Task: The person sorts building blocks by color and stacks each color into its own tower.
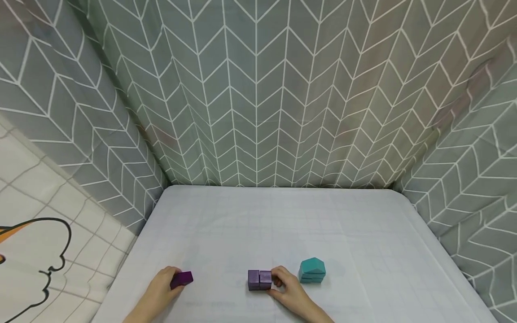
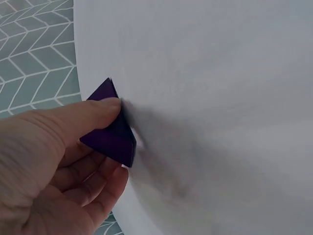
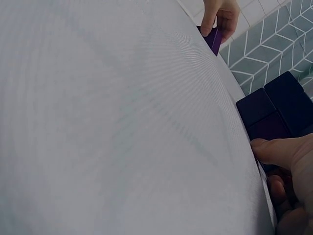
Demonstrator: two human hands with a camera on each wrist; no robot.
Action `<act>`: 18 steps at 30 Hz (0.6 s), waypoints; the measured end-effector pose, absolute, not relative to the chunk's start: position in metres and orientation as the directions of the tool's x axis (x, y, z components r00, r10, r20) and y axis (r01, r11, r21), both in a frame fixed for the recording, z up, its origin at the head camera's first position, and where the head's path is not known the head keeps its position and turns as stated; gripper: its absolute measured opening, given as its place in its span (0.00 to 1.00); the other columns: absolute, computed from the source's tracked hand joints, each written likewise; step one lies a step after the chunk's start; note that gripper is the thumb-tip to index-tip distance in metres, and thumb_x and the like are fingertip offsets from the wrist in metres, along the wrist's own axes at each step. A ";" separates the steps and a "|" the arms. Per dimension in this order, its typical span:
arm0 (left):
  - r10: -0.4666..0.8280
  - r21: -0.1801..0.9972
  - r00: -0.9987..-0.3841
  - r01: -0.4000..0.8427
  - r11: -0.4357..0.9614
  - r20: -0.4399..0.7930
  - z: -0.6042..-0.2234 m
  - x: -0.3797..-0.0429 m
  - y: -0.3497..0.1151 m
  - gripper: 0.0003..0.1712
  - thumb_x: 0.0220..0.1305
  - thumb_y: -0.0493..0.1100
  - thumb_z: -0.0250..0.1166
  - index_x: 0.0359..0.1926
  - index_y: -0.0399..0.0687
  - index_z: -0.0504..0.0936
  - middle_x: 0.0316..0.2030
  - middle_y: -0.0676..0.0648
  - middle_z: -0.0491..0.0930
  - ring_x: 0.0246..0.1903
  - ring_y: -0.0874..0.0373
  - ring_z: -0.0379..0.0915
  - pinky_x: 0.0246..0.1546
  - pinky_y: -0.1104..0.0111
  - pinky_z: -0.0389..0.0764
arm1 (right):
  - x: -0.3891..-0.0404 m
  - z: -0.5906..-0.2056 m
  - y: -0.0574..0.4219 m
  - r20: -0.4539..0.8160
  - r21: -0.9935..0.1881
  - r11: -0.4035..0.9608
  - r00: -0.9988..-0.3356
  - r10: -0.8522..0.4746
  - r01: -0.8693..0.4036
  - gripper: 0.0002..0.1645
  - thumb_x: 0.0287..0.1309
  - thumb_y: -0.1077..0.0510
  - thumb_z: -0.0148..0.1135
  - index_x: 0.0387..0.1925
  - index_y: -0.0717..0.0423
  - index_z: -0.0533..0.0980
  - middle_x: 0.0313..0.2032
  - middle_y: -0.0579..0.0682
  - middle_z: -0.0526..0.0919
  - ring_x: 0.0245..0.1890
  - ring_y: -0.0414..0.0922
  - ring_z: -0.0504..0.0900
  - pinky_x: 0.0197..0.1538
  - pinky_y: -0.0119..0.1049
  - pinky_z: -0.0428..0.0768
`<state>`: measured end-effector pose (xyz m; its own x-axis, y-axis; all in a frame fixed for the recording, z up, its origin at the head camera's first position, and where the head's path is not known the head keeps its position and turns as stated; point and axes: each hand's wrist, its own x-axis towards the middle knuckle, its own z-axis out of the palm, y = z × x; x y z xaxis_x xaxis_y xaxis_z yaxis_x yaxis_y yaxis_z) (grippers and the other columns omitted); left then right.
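Note:
On the left of the table in the head view, my left hand (image 1: 161,287) pinches a dark purple block (image 1: 181,280) between thumb and fingers. Seen in the left wrist view, this purple block (image 2: 111,133) has slanted faces and a pointed top corner, with the thumb (image 2: 110,110) across it. Near the table's middle, several purple blocks (image 1: 253,280) stand packed together. My right hand (image 1: 291,294) grips the right-hand purple block (image 1: 265,279), thumb at its near side and index finger at its far side. The right wrist view shows the right thumb (image 3: 274,151) against the group's purple blocks (image 3: 257,105).
Just right of my right hand stands a teal block stack (image 1: 312,270) with a peaked top. A white cloth covers the table (image 1: 258,224). Grey-green patterned curtains (image 1: 266,112) hang behind it and at both sides.

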<state>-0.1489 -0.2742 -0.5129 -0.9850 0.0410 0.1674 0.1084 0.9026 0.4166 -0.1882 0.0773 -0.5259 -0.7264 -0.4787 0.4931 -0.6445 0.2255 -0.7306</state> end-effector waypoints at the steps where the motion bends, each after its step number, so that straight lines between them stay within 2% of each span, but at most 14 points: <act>1: 0.046 0.411 -0.981 0.121 0.904 0.188 -0.512 -0.151 -0.275 0.16 0.38 0.34 0.72 0.31 0.38 0.76 0.28 0.48 0.75 0.31 0.56 0.72 0.33 0.63 0.74 | -0.188 -0.526 0.077 0.498 -0.727 0.224 -0.724 -0.478 -0.649 0.21 0.33 0.74 0.69 0.34 0.62 0.72 0.29 0.51 0.73 0.24 0.49 0.71 0.26 0.35 0.73; 7: 0.065 0.381 -0.947 0.188 0.905 0.314 -0.499 -0.167 -0.277 0.16 0.37 0.33 0.71 0.31 0.35 0.77 0.29 0.44 0.76 0.32 0.53 0.72 0.34 0.59 0.74 | -0.190 -0.525 0.076 0.507 -0.716 0.230 -0.718 -0.477 -0.659 0.22 0.31 0.74 0.70 0.34 0.63 0.73 0.29 0.51 0.73 0.24 0.49 0.72 0.26 0.35 0.73; 13: 0.082 0.395 -0.935 0.224 0.891 0.345 -0.482 -0.190 -0.261 0.17 0.41 0.34 0.71 0.34 0.33 0.77 0.31 0.41 0.76 0.34 0.50 0.73 0.35 0.59 0.74 | -0.190 -0.526 0.076 0.481 -0.732 0.244 -0.736 -0.476 -0.636 0.21 0.33 0.73 0.70 0.33 0.62 0.72 0.28 0.51 0.73 0.24 0.49 0.72 0.26 0.33 0.73; 18: 0.116 0.419 -0.925 0.272 0.866 0.361 -0.476 -0.207 -0.235 0.18 0.44 0.34 0.70 0.39 0.34 0.77 0.34 0.41 0.76 0.36 0.51 0.73 0.37 0.60 0.75 | -0.193 -0.543 0.079 0.432 -0.755 0.269 -0.762 -0.482 -0.598 0.19 0.39 0.67 0.69 0.35 0.55 0.72 0.31 0.46 0.72 0.26 0.45 0.72 0.30 0.29 0.73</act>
